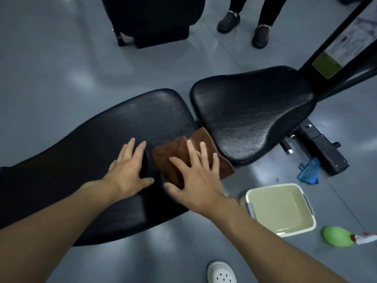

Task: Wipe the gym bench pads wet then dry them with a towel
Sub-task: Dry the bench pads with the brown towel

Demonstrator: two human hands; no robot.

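A brown towel lies folded on the near right end of the long black back pad, hanging a little over the pad's edge. My right hand presses flat on the towel with fingers spread. Just left of the towel, my left hand rests flat on the bare pad, fingers straight. The black seat pad to the right glistens with wet streaks and droplets. Droplets also show on the back pad beyond the towel.
A white tub of water stands on the grey floor at right. A blue cloth lies by the bench's frame. A green spray bottle lies further right. A person's shoes stand beyond the bench.
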